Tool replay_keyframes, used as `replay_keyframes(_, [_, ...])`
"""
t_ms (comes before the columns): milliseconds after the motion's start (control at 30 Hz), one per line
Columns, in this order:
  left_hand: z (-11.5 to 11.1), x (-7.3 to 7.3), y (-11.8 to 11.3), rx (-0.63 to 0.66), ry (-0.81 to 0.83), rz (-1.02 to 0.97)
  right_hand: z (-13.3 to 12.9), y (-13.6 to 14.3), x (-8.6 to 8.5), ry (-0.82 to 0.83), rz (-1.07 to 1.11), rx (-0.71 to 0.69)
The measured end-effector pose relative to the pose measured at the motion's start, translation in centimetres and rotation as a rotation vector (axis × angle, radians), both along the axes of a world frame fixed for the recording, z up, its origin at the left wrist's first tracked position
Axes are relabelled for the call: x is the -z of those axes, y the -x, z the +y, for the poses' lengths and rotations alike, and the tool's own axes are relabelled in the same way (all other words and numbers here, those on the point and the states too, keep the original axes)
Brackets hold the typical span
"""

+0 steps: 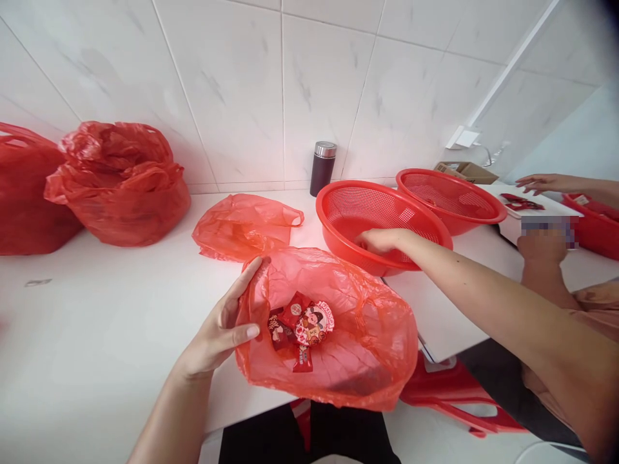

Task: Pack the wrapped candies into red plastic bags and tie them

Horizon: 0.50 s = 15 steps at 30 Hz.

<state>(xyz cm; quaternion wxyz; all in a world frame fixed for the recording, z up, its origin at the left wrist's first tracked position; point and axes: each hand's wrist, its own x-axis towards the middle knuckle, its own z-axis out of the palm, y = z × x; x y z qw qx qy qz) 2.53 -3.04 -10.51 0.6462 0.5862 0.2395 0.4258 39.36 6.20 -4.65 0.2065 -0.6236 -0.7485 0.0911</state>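
Observation:
My left hand [217,328] grips the left rim of a thin red plastic bag [367,322], its thumb and fingers pinching the film. The bag's mouth gapes toward me over the front edge of the table. Inside lie several small wrapped packets [302,322], mostly red, one with a printed cartoon face. My right hand [384,240] reaches into the near red mesh basket [387,200], fingers curled down near its bottom. The fingertips are partly hidden, so what they hold cannot be made out.
Another red plastic bag [246,222] lies flat behind mine. Full red bags [126,193] stand at the left. A dark thermos [323,169] stands by the wall. A second red basket [454,196] is farther right, near a co-worker's hands [544,241]. A red stool [459,393] sits below.

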Motion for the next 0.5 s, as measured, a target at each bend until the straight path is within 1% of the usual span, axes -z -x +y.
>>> replay_keyframes(67, [0.0,0.0,0.0,-0.004,-0.01,0.006,0.4,-0.1,-1.8,0.089,-0.002,-0.028])
replay_keyframes(133, [0.0,0.0,0.0,-0.01,-0.023,0.011,-0.2,0.5,-4.2,0.131,0.074,-0.051])
replay_keyframes(233, [0.0,0.0,0.0,-0.012,-0.017,0.015,-3.1,3.4,-7.7,0.101,0.289,-0.079])
replay_keyframes(300, [0.0,0.1,0.0,-0.015,-0.002,0.017,-5.5,5.8,-8.8,0.124,0.3,-0.136])
replay_keyframes(333, [0.0,0.1,0.0,-0.015,0.003,0.018,-6.5,6.7,-9.0,0.119,0.251,-0.176])
replay_keyframes(400, [-0.1,0.1,0.0,-0.026,-0.003,0.027,-7.6,7.5,-8.4,0.064,0.086,-0.221])
replay_keyframes(433, [-0.1,0.1,0.0,-0.031,-0.01,0.03,-7.9,7.3,-7.8,0.024,-0.016,-0.205])
replay_keyframes(500, [-0.2,0.0,0.1,-0.037,-0.023,0.033,-8.2,6.1,-6.1,0.001,-0.203,-0.078])
